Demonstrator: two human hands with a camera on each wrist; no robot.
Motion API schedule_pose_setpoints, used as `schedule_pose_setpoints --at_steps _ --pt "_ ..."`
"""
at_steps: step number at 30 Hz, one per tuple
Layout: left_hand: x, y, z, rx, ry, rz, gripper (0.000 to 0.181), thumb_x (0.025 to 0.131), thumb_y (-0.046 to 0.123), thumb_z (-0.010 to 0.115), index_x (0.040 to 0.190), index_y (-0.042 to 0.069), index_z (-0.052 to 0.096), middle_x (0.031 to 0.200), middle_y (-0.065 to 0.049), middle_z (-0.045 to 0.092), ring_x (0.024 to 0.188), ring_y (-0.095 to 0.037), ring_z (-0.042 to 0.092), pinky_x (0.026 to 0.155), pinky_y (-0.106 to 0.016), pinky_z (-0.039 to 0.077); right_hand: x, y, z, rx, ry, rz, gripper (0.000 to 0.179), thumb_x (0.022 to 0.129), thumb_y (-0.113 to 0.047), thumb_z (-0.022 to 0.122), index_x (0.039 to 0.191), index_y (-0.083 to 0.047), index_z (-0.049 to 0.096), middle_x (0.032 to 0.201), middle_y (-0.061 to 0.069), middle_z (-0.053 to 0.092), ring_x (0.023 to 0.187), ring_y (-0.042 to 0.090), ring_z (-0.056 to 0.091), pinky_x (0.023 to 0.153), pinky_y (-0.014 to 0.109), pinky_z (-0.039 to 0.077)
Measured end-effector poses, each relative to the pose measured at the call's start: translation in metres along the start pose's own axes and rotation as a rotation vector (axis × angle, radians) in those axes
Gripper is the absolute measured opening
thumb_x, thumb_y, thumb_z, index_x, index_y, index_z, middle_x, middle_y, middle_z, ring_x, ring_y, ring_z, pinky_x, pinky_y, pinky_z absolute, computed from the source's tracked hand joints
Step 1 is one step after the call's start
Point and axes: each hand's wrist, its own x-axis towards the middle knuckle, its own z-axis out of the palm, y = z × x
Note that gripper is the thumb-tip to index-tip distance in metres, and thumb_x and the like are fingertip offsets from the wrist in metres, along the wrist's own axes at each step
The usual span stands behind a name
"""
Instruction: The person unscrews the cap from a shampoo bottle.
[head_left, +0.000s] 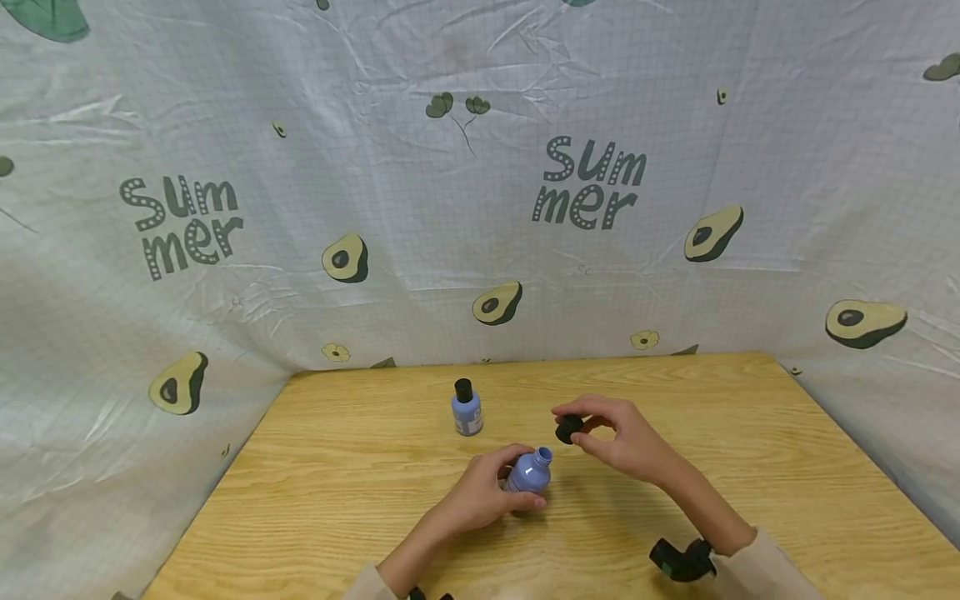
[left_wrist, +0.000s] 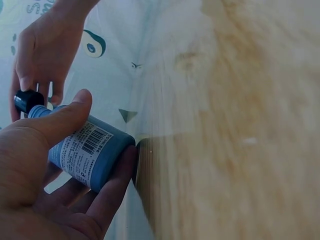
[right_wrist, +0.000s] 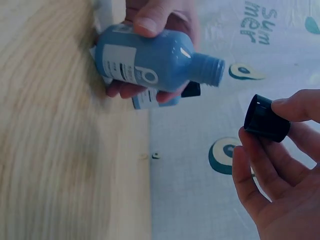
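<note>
My left hand (head_left: 491,490) grips a small blue bottle (head_left: 531,472) around its body, and the bottle's threaded mouth is bare. A white label with a barcode (left_wrist: 91,141) shows on its side in the left wrist view. Up and to the right of the mouth, my right hand (head_left: 618,433) pinches a black cap (right_wrist: 266,118) between thumb and fingers. In the right wrist view a gap separates the cap from the bottle neck. Another blue bottle (head_left: 467,415), with its black cap on, stands upright behind the left hand.
Both hands are over a light wooden table (head_left: 360,442). A white cloth (head_left: 420,200) printed with avocados and lettering hangs behind it and along the sides. Dark straps with small devices (head_left: 681,560) sit at the wrists.
</note>
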Motion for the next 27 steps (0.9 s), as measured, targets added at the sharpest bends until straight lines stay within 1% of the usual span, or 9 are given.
schedule_pose_setpoints --at_steps 5,9,12,17,19,23,27 --pt "0.001 0.001 0.0 -0.008 -0.006 -0.007 0.057 0.086 0.027 0.087 0.138 0.018 0.064 0.129 -0.003 0.07 0.115 -0.021 0.069 0.095 -0.033 0.056 -0.002 0.002 -0.011 -0.033 0.019 0.0 0.033 0.096 0.0 0.069 0.128 -0.008 0.071 0.119 0.014 0.074 0.103 0.007 0.069 0.085 0.026 0.06" --pt "0.002 0.003 0.001 -0.016 -0.009 -0.016 0.056 0.086 0.026 0.087 0.137 0.019 0.064 0.129 -0.003 0.07 0.115 -0.023 0.069 0.095 -0.034 0.057 -0.003 0.003 -0.018 -0.058 0.031 0.018 0.033 0.096 0.0 0.069 0.129 -0.007 0.071 0.119 0.012 0.074 0.102 0.005 0.069 0.084 0.026 0.06" --pt "0.002 0.004 0.001 -0.027 -0.003 -0.022 0.055 0.086 0.026 0.087 0.136 0.019 0.064 0.129 -0.004 0.069 0.115 -0.025 0.069 0.093 -0.035 0.057 -0.003 0.005 -0.022 -0.077 0.035 0.029 0.033 0.097 -0.001 0.069 0.129 -0.007 0.07 0.12 0.012 0.074 0.102 0.008 0.069 0.083 0.028 0.06" --pt "0.002 0.007 0.001 -0.032 0.006 -0.033 0.053 0.087 0.027 0.086 0.135 0.018 0.063 0.131 -0.008 0.068 0.117 -0.029 0.068 0.094 -0.041 0.057 -0.003 0.008 -0.026 -0.112 0.046 0.053 0.033 0.097 -0.003 0.069 0.13 -0.006 0.069 0.117 0.013 0.075 0.099 0.018 0.069 0.082 0.027 0.059" --pt "0.002 0.008 0.001 -0.028 0.009 -0.039 0.054 0.088 0.028 0.085 0.135 0.017 0.063 0.132 -0.009 0.068 0.117 -0.03 0.068 0.095 -0.044 0.057 -0.003 0.009 -0.028 -0.121 0.048 0.075 0.034 0.097 -0.003 0.07 0.13 -0.006 0.069 0.116 0.013 0.075 0.1 0.02 0.069 0.082 0.026 0.059" --pt "0.004 0.011 0.001 -0.023 0.016 -0.055 0.054 0.089 0.029 0.084 0.137 0.016 0.061 0.131 -0.011 0.067 0.117 -0.031 0.068 0.092 -0.045 0.058 -0.004 0.014 -0.03 -0.134 0.047 0.122 0.035 0.096 -0.005 0.072 0.13 -0.006 0.067 0.114 0.011 0.075 0.101 0.021 0.069 0.082 0.026 0.058" --pt "0.009 0.012 0.001 -0.047 0.033 -0.076 0.056 0.09 0.028 0.083 0.138 0.012 0.059 0.132 -0.015 0.065 0.118 -0.033 0.067 0.09 -0.046 0.059 -0.006 0.02 -0.031 -0.141 0.034 0.156 0.034 0.096 -0.008 0.072 0.129 -0.007 0.067 0.113 0.01 0.075 0.101 0.02 0.069 0.081 0.026 0.058"
